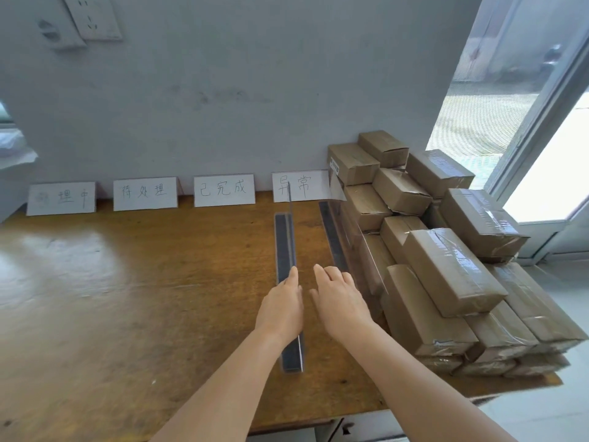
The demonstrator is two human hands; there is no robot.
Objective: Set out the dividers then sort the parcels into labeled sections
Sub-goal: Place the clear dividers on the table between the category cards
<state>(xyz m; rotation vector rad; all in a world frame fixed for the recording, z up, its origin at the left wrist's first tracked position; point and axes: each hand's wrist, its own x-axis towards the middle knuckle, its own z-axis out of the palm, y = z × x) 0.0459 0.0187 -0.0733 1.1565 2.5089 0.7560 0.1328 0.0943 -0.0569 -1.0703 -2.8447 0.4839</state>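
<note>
A clear divider [284, 244] on a dark base strip stands on the wooden table [143, 282], running from below the fourth label card [301, 186] toward me. My left hand [282, 306] lies with straight fingers against its left side. My right hand [341, 299] hovers just right of it, fingers relaxed, holding nothing. A second clear divider [334, 234] stands further right, close beside the stack of brown taped parcels [452, 269]. Three more label cards [224, 189] [145, 193] [61, 198] lean on the wall to the left.
The parcel stack fills the table's right end up to its edge. A grey wall with a socket plate [92, 15] backs the table. A glass door [541, 154] is at the right. The table's front edge runs below my forearms.
</note>
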